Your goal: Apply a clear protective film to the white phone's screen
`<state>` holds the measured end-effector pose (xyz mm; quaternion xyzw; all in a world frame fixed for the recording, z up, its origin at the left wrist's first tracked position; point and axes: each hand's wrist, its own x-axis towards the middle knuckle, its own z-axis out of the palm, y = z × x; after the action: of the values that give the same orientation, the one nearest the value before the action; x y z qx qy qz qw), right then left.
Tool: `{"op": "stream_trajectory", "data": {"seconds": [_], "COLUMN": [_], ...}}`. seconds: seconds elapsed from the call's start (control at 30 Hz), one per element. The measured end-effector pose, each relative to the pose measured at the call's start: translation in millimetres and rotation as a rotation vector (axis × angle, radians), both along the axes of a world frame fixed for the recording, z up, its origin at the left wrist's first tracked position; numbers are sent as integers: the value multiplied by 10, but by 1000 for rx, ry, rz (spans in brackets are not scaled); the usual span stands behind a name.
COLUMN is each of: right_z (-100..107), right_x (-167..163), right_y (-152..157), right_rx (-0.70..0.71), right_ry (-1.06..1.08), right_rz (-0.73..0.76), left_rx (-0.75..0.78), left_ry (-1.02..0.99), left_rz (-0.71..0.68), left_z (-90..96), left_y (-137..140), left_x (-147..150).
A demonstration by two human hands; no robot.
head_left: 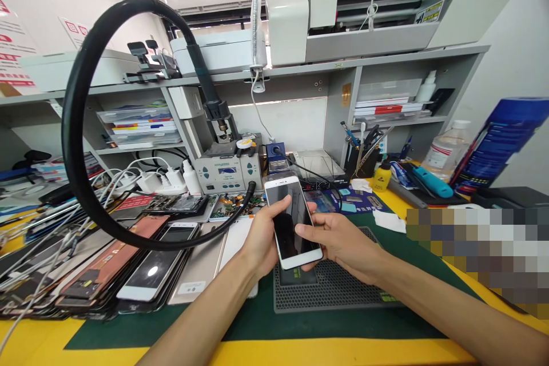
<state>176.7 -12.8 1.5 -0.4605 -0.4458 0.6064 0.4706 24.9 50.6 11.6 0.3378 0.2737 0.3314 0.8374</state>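
Between my two hands is a white smartphone [295, 246] with a dark screen, tilted up over the work mat. My left hand [263, 237] grips its left edge, the thumb lying over the glass. On the opposite edge, my right hand [338, 237] holds the phone with its thumb on the screen and fingers behind. The fingers at the back are mostly hidden. Below the phone lies a grey honeycomb-textured pad [334, 294] on a green mat [257, 326].
Stacked phones and screens [158, 269] fill the left side. A hot air station [227, 171] with a looping black hose [71, 126] stands behind. At right are a yellow bottle [381, 177], a clear bottle [444, 151] and a tool holder [364, 154]. A shelf [300, 71] spans the back.
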Motion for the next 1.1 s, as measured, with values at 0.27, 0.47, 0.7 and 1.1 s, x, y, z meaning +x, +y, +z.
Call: {"op": "stream_trajectory", "data": {"seconds": [0.27,0.47,0.7,1.1], "right_z": [9,37,31,14], "right_x": [-2,-19,-16,-7], "right_y": [-8,-10,-18,-19], "right_rx": [-8,-14,-12,-6], "right_ry": [-11,-17,-14,-6], "right_rz": [4,-2,4,4], "left_rx": [-25,-29,-19,6], "left_ry": [0,-19,-23,-69], "left_rz": [4,-22,-37,-90], "left_z": [22,30,29,19], "left_y": [-15,-19,-12,2], "left_x": [-16,-7,-19,-26]}}
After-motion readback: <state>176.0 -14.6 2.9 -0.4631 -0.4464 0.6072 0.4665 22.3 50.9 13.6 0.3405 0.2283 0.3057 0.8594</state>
